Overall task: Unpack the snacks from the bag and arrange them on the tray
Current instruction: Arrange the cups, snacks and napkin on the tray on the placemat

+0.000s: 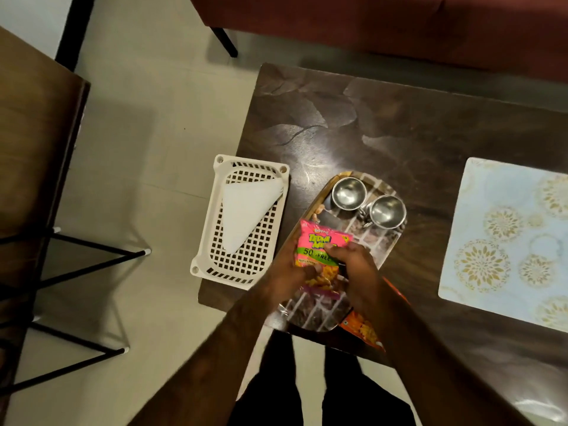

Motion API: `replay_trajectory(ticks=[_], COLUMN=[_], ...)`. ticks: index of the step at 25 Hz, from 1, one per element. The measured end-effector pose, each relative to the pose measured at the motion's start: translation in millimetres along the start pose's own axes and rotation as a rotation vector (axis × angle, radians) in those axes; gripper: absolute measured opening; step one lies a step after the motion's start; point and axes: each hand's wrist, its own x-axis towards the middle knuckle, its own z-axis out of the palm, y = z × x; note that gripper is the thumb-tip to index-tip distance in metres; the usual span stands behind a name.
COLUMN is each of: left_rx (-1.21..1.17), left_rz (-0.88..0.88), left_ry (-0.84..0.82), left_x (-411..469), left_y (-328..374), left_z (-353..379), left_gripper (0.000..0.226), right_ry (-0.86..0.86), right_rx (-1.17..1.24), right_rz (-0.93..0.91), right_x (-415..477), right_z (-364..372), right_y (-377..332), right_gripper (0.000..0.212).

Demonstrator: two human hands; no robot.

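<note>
A pink snack packet (319,241) lies over the middle of the patterned oval tray (384,241) on the dark table. My left hand (284,272) grips its left edge and my right hand (353,272) grips its right side, fingers curled over the top. Two steel cups (349,192) (387,210) stand at the tray's far end. An orange snack packet (365,327) lies by the tray's near right corner, partly hidden under my right forearm. No bag is plainly visible.
A white plastic basket (215,241) holding a folded white paper (246,210) sits at the table's left edge. A pale patterned placemat (507,241) lies at the right. Another wooden table (30,133) with black legs stands to the left. A red sofa (399,20) is beyond.
</note>
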Motion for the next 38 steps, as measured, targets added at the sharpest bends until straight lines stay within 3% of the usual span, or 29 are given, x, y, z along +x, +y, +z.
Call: replay_trajectory(ticks=[2, 7, 11, 16, 19, 21, 24, 27, 30, 31, 33, 35, 38], left_rx=[0.148, 0.521, 0.932, 1.292, 1.084, 0.961, 0.915, 0.806, 0.582, 0.507, 0.460, 0.449, 0.293], left_rz=[-0.028, 0.149, 0.193, 0.244, 0.320, 0.203, -0.067, -0.160, -0.247, -0.295, -0.366, -0.466, -0.641], left_ry=[0.073, 0.065, 0.193, 0.358, 0.324, 0.150, -0.112, -0.199, -0.181, -0.177, -0.171, -0.139, -0.136], left_x=[15, 44, 48, 23, -8, -27, -44, -44, -39, -38, -38, -42, -49], left_y=[5, 9, 3, 19, 20, 6, -29, -50, -56, -56, -53, -47, -37], left_z=[-19, -23, -13, -4, 13, 37, 75, 98, 113, 116, 119, 116, 100], left_gripper=[0.057, 0.054, 0.075, 0.076, 0.042, 0.022, 0.013, 0.008, 0.041, 0.042, 0.022, 0.012, 0.040], right_ry=[-0.024, 0.213, 0.283, 0.400, 0.480, 0.505, 0.348, 0.262, 0.223, 0.206, 0.195, 0.202, 0.144], right_rx=[-0.027, -0.075, -0.147, -0.492, -0.733, -0.934, -1.110, -1.107, -1.010, -0.983, -0.976, -0.979, -0.850], right_rz=[-0.020, -0.198, -0.205, -0.332, -0.432, -0.334, -0.080, -0.078, -0.112, -0.122, -0.140, -0.158, -0.195], right_x=[15, 43, 48, 20, -8, -24, -32, -29, -22, -20, -22, -30, -39], right_z=[12, 21, 19, 11, -24, -56, -93, -106, -110, -111, -115, -120, -127], right_y=[3, 7, 10, 6, 9, 14, 26, 36, 44, 46, 44, 36, 17], right_gripper=[0.014, 0.016, 0.040, 0.049, 0.054, 0.059, 0.088, 0.102, 0.086, 0.071, 0.044, 0.039, 0.037])
